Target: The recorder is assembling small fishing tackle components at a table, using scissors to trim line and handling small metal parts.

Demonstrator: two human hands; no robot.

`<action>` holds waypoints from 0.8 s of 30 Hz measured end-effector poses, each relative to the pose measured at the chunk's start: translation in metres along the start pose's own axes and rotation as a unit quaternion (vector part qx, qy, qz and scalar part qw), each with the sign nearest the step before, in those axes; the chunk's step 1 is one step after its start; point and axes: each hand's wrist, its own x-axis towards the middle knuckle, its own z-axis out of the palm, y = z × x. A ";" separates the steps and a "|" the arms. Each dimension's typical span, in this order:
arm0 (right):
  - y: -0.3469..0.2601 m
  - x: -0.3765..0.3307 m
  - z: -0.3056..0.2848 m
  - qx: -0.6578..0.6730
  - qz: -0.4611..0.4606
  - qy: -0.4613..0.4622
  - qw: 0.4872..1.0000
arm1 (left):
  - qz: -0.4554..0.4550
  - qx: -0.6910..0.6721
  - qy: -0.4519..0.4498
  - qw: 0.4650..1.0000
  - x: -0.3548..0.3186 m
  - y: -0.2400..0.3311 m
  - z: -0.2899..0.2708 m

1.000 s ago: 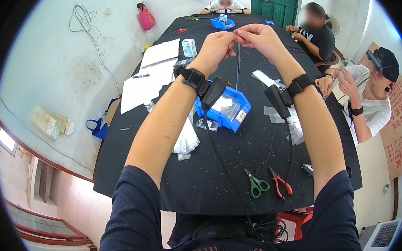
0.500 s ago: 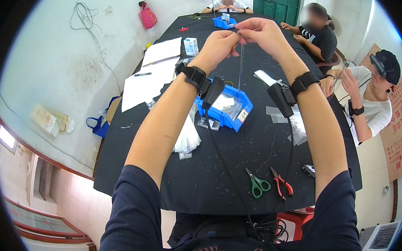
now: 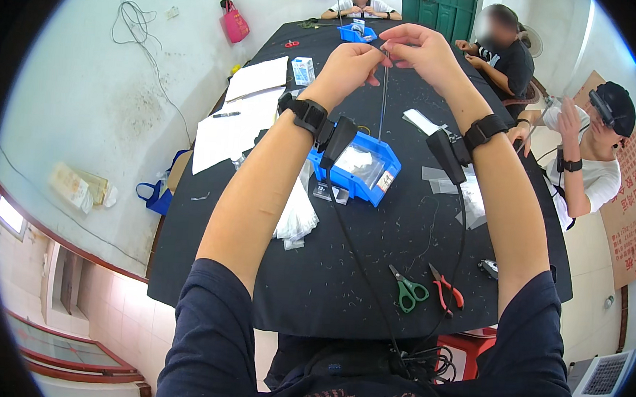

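Observation:
My left hand and my right hand are raised in front of me over the table, fingertips close together. Both are closed in a pinch; what lies between the fingers is too fine to make out. Just below the fingertips runs a thin upright rod or strand, reaching down to a blue plastic bin. Clear plastic bags and white pieces lie in that bin. Each wrist wears a black strap with a small black device and a cable.
Green-handled scissors and red-handled pliers lie near the front edge of the black-covered table. White strips and papers are on the left, plastic bags on the right. Several people sit around the far and right sides.
My hands have shifted slightly and still pinch together above the rod. At right, the co-worker in white has raised one hand higher, beside the head.

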 end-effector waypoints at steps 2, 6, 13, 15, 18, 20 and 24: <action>0.001 0.000 0.000 0.004 0.000 0.003 1.000 | -0.004 0.004 0.000 1.000 0.000 0.001 0.000; 0.003 -0.002 -0.001 -0.009 -0.007 0.018 1.000 | -0.005 0.011 0.003 1.000 -0.001 0.002 0.000; 0.004 -0.001 -0.001 -0.023 -0.023 0.021 0.999 | -0.004 0.023 0.008 1.000 0.001 0.001 0.000; 0.004 -0.001 -0.001 -0.027 -0.035 0.017 0.999 | -0.001 0.019 0.007 1.000 0.001 0.001 0.000; 0.003 0.000 -0.001 -0.033 -0.032 0.024 0.999 | -0.002 0.018 0.003 1.000 0.001 0.002 -0.001; 0.003 0.000 -0.001 -0.034 -0.036 0.026 0.998 | -0.002 0.018 0.001 1.000 0.001 0.002 -0.001; 0.001 -0.002 0.000 -0.047 -0.040 0.035 0.997 | -0.006 0.023 0.000 1.000 0.002 0.001 -0.001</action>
